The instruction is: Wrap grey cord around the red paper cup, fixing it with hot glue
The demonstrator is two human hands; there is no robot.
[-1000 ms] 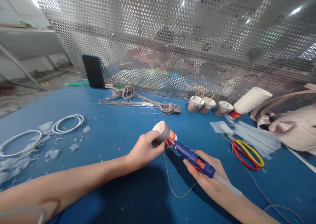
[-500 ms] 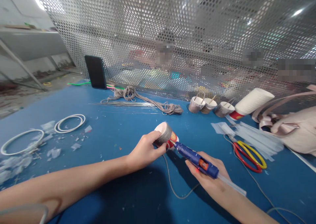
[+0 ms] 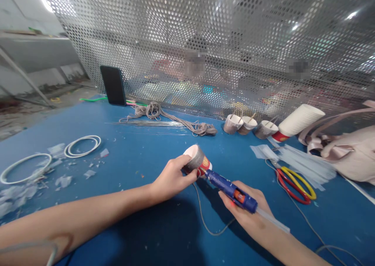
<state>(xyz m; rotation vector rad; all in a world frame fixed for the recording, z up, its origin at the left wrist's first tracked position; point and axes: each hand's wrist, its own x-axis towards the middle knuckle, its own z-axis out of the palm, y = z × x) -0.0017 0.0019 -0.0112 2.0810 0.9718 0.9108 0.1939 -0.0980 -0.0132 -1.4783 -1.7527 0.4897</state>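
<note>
My left hand (image 3: 174, 177) grips a paper cup (image 3: 206, 163) that lies tilted, its open mouth toward the upper left. Grey cord is wound around the part near the rim, while the red and white base end shows bare. From the cup a loose length of grey cord (image 3: 202, 215) trails down onto the table. My right hand (image 3: 249, 203) is closed around a blue hot glue gun (image 3: 230, 188), with a clear glue stick (image 3: 272, 219) sticking out of its back. The gun's nozzle points at the cup's side beside the cord edge; whether it touches is hard to tell.
Several cord-wrapped cups (image 3: 233, 124) and a stack of paper cups (image 3: 301, 121) stand at the back right. Scissors (image 3: 295, 184) lie by clear glue sticks (image 3: 307, 164). A cord bundle (image 3: 202, 128), phone (image 3: 113, 85) and white rings (image 3: 83, 146) are farther left. Perforated metal (image 3: 164, 35) borders the back.
The glue gun and my right hand have shifted very slightly left. My left hand and the cup stay in place.
</note>
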